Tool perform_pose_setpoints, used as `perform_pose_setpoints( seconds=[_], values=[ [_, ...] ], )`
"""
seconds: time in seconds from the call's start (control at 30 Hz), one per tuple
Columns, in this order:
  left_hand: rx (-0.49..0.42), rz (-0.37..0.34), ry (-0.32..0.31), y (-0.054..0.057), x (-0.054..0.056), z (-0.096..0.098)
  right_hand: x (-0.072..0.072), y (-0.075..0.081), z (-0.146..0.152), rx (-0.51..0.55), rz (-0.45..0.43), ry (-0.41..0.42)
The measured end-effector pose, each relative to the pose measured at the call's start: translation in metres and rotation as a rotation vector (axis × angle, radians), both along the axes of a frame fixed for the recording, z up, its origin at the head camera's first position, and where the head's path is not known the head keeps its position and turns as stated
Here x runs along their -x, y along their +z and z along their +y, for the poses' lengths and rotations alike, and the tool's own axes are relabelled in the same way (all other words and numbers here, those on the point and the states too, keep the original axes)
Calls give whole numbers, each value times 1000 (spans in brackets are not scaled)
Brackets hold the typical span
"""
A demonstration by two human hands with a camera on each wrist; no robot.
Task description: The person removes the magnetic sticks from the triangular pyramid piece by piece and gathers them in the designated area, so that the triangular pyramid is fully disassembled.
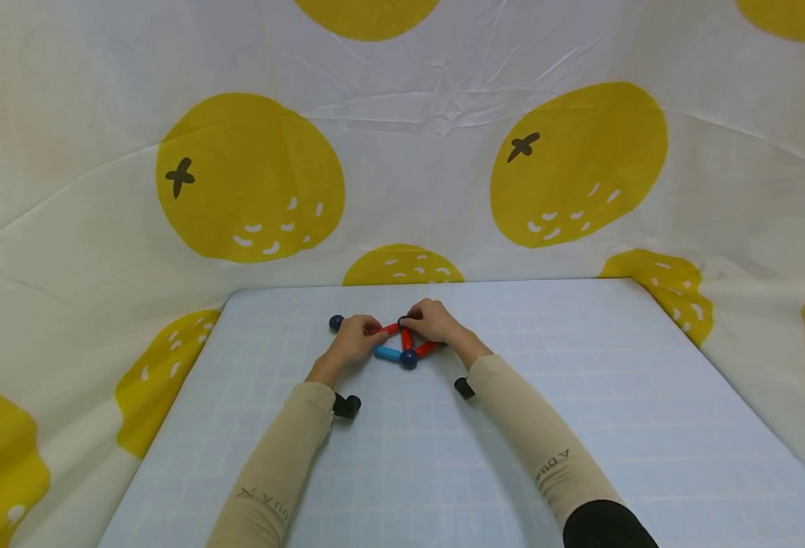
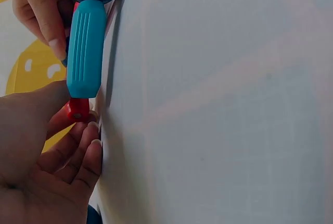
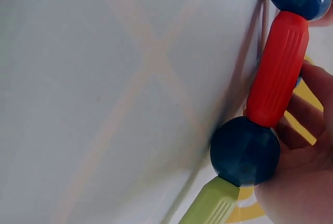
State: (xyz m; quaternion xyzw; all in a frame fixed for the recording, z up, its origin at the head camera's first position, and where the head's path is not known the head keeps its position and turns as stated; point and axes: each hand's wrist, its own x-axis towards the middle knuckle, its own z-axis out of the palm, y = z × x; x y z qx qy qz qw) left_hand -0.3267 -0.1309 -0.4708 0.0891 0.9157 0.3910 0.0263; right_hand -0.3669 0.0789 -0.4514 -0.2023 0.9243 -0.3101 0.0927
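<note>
Magnetic-style rods and balls form a joined shape on the table. My left hand (image 1: pixel 351 339) pinches a red rod (image 1: pixel 391 329) between thumb and fingers; its red end (image 2: pixel 78 110) shows in the left wrist view. At the far corner my right hand (image 1: pixel 434 321) grips a dark blue ball (image 1: pixel 403 323) that meets that rod. Nearest me is another dark blue ball (image 1: pixel 408 358), joined to a light blue rod (image 1: pixel 388 353) and two red rods. In the right wrist view, one red rod (image 3: pixel 278 67) runs to a dark blue ball (image 3: pixel 244 151) with a yellow-green rod (image 3: pixel 212 203).
A separate-looking dark blue ball (image 1: pixel 336 323) sits just left of my left hand. The pale checked tabletop (image 1: pixel 402 472) ends at a white curtain (image 1: pixel 416 190) with yellow fruit shapes. Dark wrist-worn devices (image 1: pixel 346 406) jut from both sleeves.
</note>
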Motion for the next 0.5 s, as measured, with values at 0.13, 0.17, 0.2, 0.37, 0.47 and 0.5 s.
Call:
perform_pose_setpoints(
  seconds=[0.13, 0.17, 0.2, 0.37, 0.47, 0.5],
  values=[
    [21, -4, -3, 0, 3, 1, -1, 2, 0, 1, -1, -4],
    [23, -6, 1, 0, 3, 1, -1, 2, 0, -1, 0, -4],
    [26, -8, 5, 0, 4, 1, -1, 3, 0, -2, 1, -2],
    [30, -25, 26, 0, 3, 2, -2, 4, 0, -2, 4, 3],
    [44, -20, 43, 1, 2, 4, -3, 3, 0, -2, 5, 4],
    [49, -19, 48, 2, 1, 4, -3, 3, 0, -2, 1, 3]
  ],
)
